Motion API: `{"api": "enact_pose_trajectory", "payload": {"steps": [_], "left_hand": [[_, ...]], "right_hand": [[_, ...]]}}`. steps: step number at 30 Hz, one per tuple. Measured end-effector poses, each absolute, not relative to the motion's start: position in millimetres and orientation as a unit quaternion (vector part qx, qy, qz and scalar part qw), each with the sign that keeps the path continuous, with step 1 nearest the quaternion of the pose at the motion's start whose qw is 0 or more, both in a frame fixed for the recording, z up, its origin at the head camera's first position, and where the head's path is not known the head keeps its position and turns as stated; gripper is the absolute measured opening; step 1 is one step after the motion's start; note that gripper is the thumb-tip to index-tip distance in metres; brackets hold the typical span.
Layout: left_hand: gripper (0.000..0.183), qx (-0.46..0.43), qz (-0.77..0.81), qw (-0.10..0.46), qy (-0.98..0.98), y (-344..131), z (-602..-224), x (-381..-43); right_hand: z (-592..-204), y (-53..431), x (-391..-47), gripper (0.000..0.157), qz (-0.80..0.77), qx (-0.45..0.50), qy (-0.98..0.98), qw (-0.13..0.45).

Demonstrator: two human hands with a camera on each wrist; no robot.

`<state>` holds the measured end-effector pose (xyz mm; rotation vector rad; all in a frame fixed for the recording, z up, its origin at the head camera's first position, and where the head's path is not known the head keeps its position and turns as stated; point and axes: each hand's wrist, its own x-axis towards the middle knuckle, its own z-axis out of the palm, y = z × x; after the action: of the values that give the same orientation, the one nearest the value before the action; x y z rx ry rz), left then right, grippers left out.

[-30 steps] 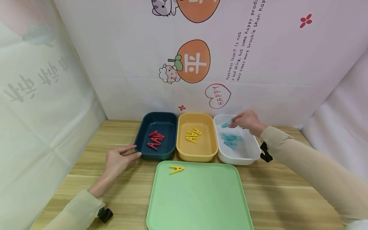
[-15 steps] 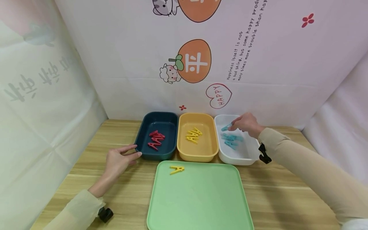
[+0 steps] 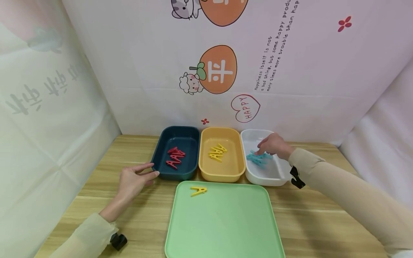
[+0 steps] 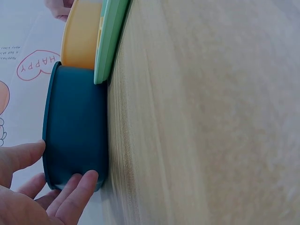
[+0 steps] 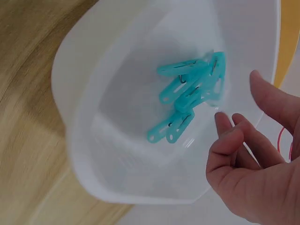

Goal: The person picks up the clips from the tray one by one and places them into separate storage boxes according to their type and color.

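My right hand (image 3: 275,146) is inside the white bin (image 3: 267,179), over a pile of turquoise clothespins (image 3: 258,159). In the right wrist view its thumb and fingers stand apart with nothing between them, beside the clothespins (image 5: 192,89). My left hand (image 3: 132,181) rests against the near left corner of the dark blue bin (image 3: 175,175). From the left wrist, the thumb touches the bin's rim and the extended fingers lie along its outer wall (image 4: 77,126). Red clothespins (image 3: 175,156) lie in that bin.
Between those two stands a yellow bin (image 3: 222,176) holding yellow clothespins (image 3: 217,152). In front, a green tray (image 3: 222,222) carries one yellow clothespin (image 3: 198,190) near its far left corner. A printed white cloth (image 3: 145,100) rises behind the bins.
My right hand has moved down in the white bin and let go of the turquoise clothespin it pinched, which now lies with the others. The left hand stays where it was.
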<state>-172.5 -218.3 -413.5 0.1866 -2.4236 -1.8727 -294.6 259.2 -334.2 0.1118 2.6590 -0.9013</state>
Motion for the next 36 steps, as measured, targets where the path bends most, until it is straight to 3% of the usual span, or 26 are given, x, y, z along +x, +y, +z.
{"api": "enact_pose_trajectory", "payload": {"steps": [9,18,30,36], "left_hand": [[0.054,0.059,-0.615,0.035,-0.786,-217,-414,-172],[0.054,0.059,-0.611,0.033,-0.788,-218,-415,-171],[0.054,0.06,-0.621,0.03,-0.781,-218,-415,-172],[0.053,0.057,-0.623,0.029,-0.78,-218,-415,-172]], "right_hand": [[-329,267,-274,0.037,-0.286,-0.008,0.949,0.13],[-312,270,-241,0.032,-0.288,-0.061,0.95,0.101],[-318,264,-189,0.016,-0.25,-0.134,0.958,-0.031],[-327,256,-158,0.009,-0.27,-0.15,0.949,-0.06]]}}
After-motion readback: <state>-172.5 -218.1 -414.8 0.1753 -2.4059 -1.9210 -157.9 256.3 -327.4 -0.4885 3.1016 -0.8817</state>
